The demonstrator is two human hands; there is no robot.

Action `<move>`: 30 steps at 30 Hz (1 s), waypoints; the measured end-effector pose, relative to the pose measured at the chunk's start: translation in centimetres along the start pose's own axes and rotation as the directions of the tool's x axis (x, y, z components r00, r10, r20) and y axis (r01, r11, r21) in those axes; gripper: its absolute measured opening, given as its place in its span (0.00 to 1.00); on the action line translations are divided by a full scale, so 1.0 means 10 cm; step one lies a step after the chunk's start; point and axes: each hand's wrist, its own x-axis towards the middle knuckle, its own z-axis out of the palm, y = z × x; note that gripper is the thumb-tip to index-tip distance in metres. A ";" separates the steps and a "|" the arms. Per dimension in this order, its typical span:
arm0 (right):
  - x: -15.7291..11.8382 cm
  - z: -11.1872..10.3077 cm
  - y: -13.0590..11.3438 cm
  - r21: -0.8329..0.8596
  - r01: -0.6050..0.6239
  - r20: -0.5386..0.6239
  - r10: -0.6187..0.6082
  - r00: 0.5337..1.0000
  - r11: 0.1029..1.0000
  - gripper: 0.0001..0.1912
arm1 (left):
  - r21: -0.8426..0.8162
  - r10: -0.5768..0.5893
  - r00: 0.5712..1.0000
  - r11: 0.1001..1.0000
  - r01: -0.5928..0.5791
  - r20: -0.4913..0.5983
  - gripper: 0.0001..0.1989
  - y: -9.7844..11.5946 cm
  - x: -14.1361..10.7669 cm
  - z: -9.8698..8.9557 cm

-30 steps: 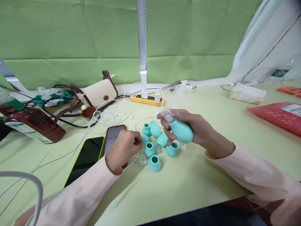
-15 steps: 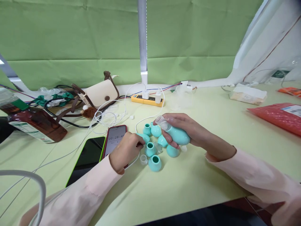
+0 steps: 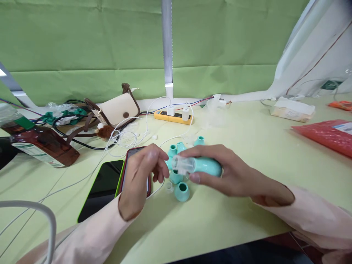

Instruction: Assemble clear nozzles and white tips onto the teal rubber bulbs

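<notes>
My right hand (image 3: 220, 168) is wrapped round a turquoise bottle-shaped piece (image 3: 207, 167), lying on its side in the air. Its clear plastic end (image 3: 183, 164) points left, toward my left hand (image 3: 145, 172). That hand hovers over the red-cased phone with its fingers curled and apart, nothing visible in them. Below and behind the held piece, several small turquoise pots stand close together on the table, the nearest (image 3: 182, 191) with its round opening up. A small clear cap (image 3: 169, 187) lies beside it. Another turquoise pot (image 3: 200, 140) stands farther back.
A green-edged phone (image 3: 103, 187) and the red-cased phone (image 3: 149, 185) lie at the left. Behind are a dark bottle (image 3: 44, 143), a cream bag (image 3: 118, 109), tangled white cables and a yellow power strip (image 3: 173, 117). A red package (image 3: 327, 137) lies right.
My right hand has turned the turquoise piece level, its clear end now pointing left. My left hand has lifted off the pots and opened. A pot now shows behind my right hand.
</notes>
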 end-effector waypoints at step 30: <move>0.04 -0.79 0.13 0.147 -0.108 -0.206 0.137 0.969 0.983 0.13 | 0.576 -0.101 0.591 0.403 -0.711 0.800 0.07 -0.05 -0.46 0.48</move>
